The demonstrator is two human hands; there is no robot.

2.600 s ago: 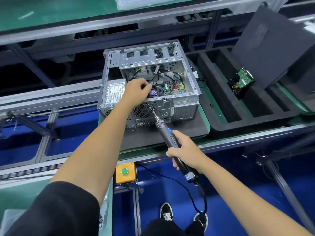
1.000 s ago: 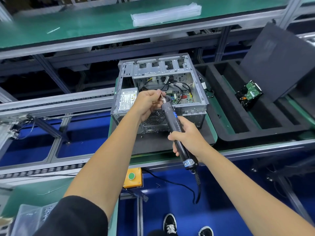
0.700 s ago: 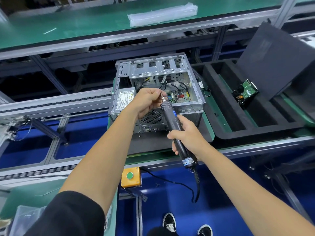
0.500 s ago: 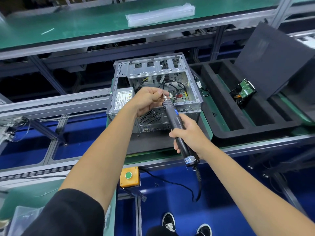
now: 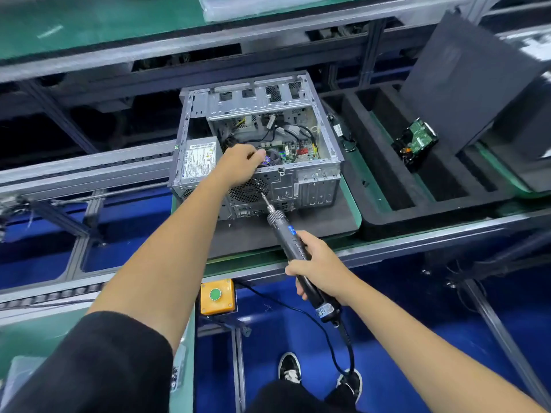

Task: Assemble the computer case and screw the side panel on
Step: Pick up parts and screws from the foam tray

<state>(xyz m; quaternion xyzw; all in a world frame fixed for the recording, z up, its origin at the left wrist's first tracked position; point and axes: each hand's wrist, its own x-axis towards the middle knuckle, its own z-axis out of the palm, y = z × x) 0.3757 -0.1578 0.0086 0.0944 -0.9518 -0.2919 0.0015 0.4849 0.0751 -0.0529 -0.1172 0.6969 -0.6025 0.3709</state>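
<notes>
computer case [image 5: 310,180] lies on its side on a dark foam pad [image 5: 322,225] on the bench [image 5: 354,204], open face up, boards and cables showing inside; power supply [image 5: 198,158] with white label at its left end

left hand [image 5: 240,165] reaches forward on a straight arm, black sleeve [image 5: 89,365] at the elbow; hand sits on the case's near top edge, fingers [image 5: 256,155] curled down into the opening; what they pinch, if anything, cannot be told

right hand [image 5: 320,268] grips the black body of an electric screwdriver [image 5: 295,245], fingers wrapped round it, thumb along the top; forearm comes in from lower right. tool angled up and to the left, bit tip at the case's rear face just beside the round fan grille [image 5: 249,192]; contact with a screw cannot be made out. its cable trails down below the bench

dark side panel [image 5: 465,81] leans tilted at far right, well apart from the case, over a black foam tray [image 5: 387,216]; a green circuit board part [image 5: 417,140] rests in one of the tray's slots

yellow box with green button [image 5: 217,296] hangs under the bench edge
</notes>
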